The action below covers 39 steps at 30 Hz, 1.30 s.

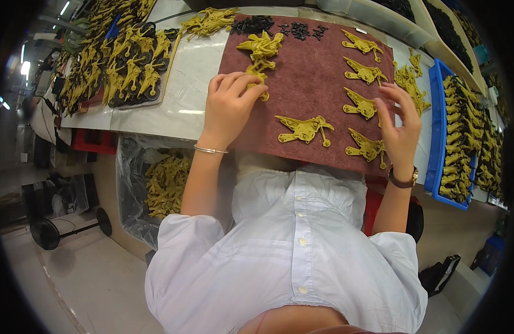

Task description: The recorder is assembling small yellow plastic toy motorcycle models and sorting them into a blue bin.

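Note:
My left hand (230,106) bends its fingers and thumb around a yellow plastic part (264,95) at the mat's left side; the fingers hide some of it. Just beyond lies a small pile of like yellow parts (262,45). On the right, my right hand (400,123) has thumb and fingers apart, beside a column of yellow bird-shaped plastic parts (359,104). Its fingertips are close to the ends of these parts, and contact is hard to tell. A single yellow part with a long pointed end (304,130) lies near the mat's front edge, between the hands.
Small black pieces (300,30) lie in clusters along the far edge of the reddish-brown mat (310,78). More yellow parts fill a blue tray (435,139) at right and a stack (135,67) at left. Below the table, a plastic-lined bin (131,189) holds yellow parts.

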### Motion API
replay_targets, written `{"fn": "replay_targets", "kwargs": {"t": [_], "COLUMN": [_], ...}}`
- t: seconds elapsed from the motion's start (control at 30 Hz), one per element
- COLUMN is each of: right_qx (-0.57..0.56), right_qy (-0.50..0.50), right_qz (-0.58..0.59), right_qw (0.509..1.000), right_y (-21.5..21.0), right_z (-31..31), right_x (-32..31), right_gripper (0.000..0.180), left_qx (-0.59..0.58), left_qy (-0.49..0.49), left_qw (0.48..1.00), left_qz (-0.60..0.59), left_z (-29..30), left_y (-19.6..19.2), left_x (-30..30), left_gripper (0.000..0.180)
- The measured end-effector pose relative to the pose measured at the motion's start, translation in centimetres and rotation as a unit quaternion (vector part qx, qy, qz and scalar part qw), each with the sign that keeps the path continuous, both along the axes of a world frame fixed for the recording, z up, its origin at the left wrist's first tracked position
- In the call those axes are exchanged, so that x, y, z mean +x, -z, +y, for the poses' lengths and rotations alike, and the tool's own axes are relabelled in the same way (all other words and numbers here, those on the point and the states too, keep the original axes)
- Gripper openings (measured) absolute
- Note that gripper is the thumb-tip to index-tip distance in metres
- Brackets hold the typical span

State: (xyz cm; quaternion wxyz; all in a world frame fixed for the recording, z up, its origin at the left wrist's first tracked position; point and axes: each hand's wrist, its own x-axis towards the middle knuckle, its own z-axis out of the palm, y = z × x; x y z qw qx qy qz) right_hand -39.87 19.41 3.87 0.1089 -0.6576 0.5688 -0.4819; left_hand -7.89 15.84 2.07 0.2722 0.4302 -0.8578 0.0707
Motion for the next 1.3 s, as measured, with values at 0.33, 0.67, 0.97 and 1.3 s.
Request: {"fn": "replay_targets", "kwargs": {"t": [0.33, 0.67, 0.97, 1.3], "right_qx": [0.172, 0.156, -0.024, -0.041], "right_qy": [-0.305, -0.360, -0.208, 0.180], "right_qz": [-0.274, -0.295, -0.083, 0.056], "right_qw": [0.895, 0.871, 0.974, 0.981], "right_y": [-0.9, -0.7, -1.8, 2.8], "right_z": [-0.7, 0.9, 1.6, -3.5], "right_x": [4.8, 4.6, 5.6, -9.3], "right_gripper": [0.023, 0.011, 0.014, 0.012], "left_qx": [0.400, 0.513, 0.032, -0.018], "left_qy": [0.244, 0.225, 0.109, 0.085], "left_qw": [0.635, 0.505, 0.952, 0.978], "left_qz": [0.615, 0.656, 0.283, 0.191], "left_z": [1.6, 1.8, 3.5, -1.1], "left_y": [-0.7, -1.5, -3.0, 0.0], "left_x": [-2.5, -3.6, -8.2, -9.7], "left_gripper": [0.023, 0.056, 0.024, 0.009]}}
